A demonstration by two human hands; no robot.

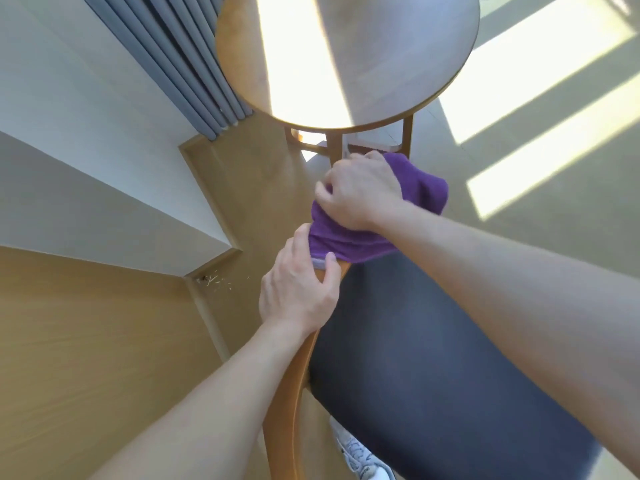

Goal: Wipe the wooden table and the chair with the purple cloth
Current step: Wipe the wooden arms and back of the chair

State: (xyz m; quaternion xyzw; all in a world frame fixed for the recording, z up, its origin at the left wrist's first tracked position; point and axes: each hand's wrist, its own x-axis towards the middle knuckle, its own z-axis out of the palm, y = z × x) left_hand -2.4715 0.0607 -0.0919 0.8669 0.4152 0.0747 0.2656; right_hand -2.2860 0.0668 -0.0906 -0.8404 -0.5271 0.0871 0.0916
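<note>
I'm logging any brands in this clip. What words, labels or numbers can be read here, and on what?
None can be read.
Shoe: dark marks on its side, too blurred to read.
Purple cloth, chair and wooden table: no text shows.

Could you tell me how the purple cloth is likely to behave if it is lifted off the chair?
The purple cloth would probably hang limp: it drapes and bunches over the chair's wooden frame under the right hand. Its fuzzy, towel-like surface suggests it is light and grips rather than slides. It looks unlikely to break or roll.
</note>
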